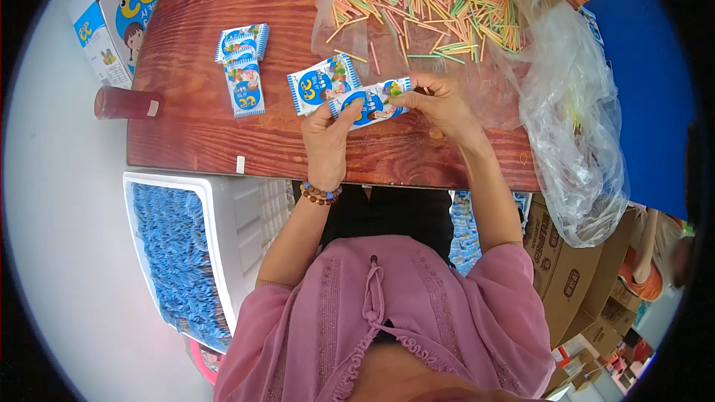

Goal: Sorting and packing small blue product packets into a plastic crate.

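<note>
Between my two hands, just over the table's near edge, is a small blue-and-white candy packet. My left hand pinches its left end, thumb on top. At its right end the thumb and fingers of my right hand are closed on the packet. Just behind my left fingers lies another similar packet, partly covered; whether my left hand touches it I cannot tell. Farther left on the wooden table, several more packets overlap in a short row.
Thin pastel candy sticks are heaped on a clear plastic bag that hangs over the table's right edge. A dark red bottle lies by the left edge. Below stands a white crate full of blue packets. Cardboard boxes stand at lower right.
</note>
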The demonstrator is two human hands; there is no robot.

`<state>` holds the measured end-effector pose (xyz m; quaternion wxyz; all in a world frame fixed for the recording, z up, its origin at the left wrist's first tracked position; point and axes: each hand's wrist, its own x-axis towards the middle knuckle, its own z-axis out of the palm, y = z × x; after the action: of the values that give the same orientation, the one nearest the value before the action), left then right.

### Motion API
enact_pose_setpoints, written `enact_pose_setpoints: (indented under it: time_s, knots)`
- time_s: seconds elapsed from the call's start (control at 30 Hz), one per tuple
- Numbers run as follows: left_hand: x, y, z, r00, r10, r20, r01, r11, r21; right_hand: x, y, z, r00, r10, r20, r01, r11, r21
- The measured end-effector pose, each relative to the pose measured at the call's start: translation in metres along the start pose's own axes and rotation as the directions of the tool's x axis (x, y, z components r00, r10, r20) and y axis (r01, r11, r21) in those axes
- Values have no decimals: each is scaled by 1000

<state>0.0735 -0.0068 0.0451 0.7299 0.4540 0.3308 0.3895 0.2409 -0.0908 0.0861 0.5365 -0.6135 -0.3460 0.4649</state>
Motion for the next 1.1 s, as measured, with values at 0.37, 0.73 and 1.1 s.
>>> enact_pose_setpoints:
  time_s: [0.37,0.73,1.1]
  knots:
    - [3,-4,1,997,-54,-45,41,966,-257,6,27,-8,975,-218,-33,219,974,61]
    - [0,-2,3,993,-107,53,118,932,-343,-8,4,-13,938,-175,298,264,920,-291]
    - [-5,-4,5,999,-45,-18,40,973,-228,-4,11,-13,891,-278,359,395,865,-310]
